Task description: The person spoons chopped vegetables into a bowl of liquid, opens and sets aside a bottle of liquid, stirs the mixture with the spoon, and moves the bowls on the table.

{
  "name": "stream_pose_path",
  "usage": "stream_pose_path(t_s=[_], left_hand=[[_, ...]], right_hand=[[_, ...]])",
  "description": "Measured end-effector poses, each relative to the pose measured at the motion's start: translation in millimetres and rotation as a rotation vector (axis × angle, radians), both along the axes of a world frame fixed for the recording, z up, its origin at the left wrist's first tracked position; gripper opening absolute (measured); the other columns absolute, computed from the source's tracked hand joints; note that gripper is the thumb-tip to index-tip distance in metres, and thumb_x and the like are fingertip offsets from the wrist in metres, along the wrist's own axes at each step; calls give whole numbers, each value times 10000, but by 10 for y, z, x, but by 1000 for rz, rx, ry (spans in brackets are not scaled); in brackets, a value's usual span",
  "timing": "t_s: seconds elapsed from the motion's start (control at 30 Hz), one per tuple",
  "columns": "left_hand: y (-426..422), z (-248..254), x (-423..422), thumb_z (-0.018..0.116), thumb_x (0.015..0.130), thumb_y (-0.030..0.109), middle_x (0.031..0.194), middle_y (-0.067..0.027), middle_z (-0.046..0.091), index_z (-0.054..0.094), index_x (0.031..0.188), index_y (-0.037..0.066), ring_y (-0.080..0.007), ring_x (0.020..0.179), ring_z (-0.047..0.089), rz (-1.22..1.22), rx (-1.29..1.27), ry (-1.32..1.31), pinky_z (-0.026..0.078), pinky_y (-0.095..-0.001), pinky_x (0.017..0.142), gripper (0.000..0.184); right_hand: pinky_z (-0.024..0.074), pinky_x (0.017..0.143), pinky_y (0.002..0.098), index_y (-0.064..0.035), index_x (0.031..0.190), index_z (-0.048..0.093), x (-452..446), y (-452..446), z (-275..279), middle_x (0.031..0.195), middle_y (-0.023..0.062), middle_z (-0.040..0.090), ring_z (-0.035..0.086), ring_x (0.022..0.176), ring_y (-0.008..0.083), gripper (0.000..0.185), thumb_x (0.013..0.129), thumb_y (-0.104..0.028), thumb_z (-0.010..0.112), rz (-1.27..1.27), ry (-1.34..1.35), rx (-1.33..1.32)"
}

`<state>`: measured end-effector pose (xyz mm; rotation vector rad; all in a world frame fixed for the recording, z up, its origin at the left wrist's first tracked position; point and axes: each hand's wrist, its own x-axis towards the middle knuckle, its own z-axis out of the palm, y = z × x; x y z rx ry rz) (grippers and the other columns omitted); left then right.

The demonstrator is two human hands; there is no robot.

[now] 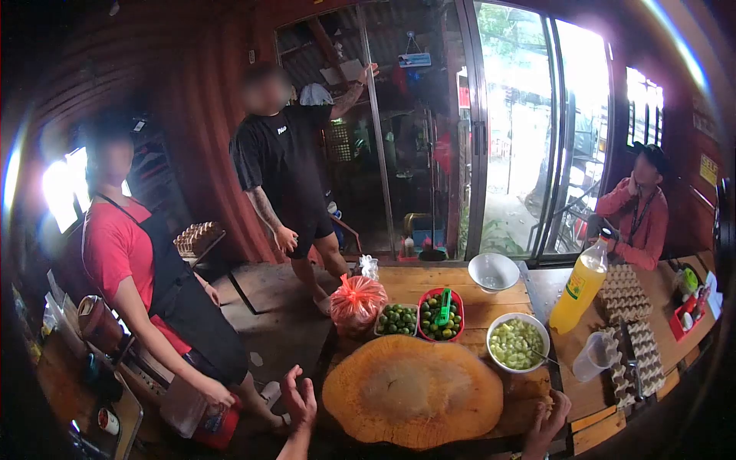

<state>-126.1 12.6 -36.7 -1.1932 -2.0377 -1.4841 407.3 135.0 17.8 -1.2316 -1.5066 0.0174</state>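
Note:
My left hand is raised off the left edge of a thick round wooden slab; its fingers point up and it holds nothing. To the right of the slab, my right hand rests low by the table's front edge with its fingers curled; what is in them, if anything, I cannot make out. Above that hand stands a white bowl of chopped green pieces with a spoon handle sticking out. Behind the slab are a clear tub of small green citrus fruits and a red basket with more fruits and a green plastic tool.
A red plastic bag, an empty white bowl, a big yellow drink bottle, a clear pitcher and egg trays stand on the table. Three people are around: one left, one at the glass door, one seated right.

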Motion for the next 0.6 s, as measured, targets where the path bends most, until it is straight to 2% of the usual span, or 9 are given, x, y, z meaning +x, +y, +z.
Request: stream_pose_path(t_s=[0.1, 0.17, 0.4, 0.6], left_hand=[[-13, -6, -12, 679, 1056, 197, 1277, -178, 693, 586, 1454, 22, -361, 1197, 649, 4, -8, 2, 489, -488, 1068, 445], [-9, -21, -25, 681, 1054, 191, 1278, -178, 692, 586, 1454, 22, -362, 1197, 647, 7, -13, 1, 489, -488, 1067, 445], [-10, -9, -21, 660, 1075, 233, 1274, -182, 690, 589, 1448, 23, -373, 1203, 645, -4, -13, 3, 487, -494, 1070, 434], [-5, -17, -26, 633, 1098, 302, 1270, -187, 693, 600, 1440, 20, -376, 1202, 648, -3, -4, -10, 489, -493, 1067, 445]], right_hand=[[495, 1076, 529, -1, 1353, 668, -1, 13, -68, 1356, 208, 640, 615, 1214, 403, 445, 1061, -327, 752, 11, 75, -27], [456, 1069, 494, 46, 1302, 624, -56, -37, -25, 1253, 221, 610, 590, 1206, 392, 406, 1083, -296, 624, 11, 77, -97], [457, 1067, 488, 54, 1302, 622, -56, -17, -37, 1249, 215, 617, 594, 1200, 383, 427, 1108, -327, 607, 26, 75, -76], [463, 1007, 460, 35, 1318, 629, -82, -33, 7, 1241, 199, 630, 596, 1183, 367, 423, 1112, -334, 598, 7, 100, -101]])
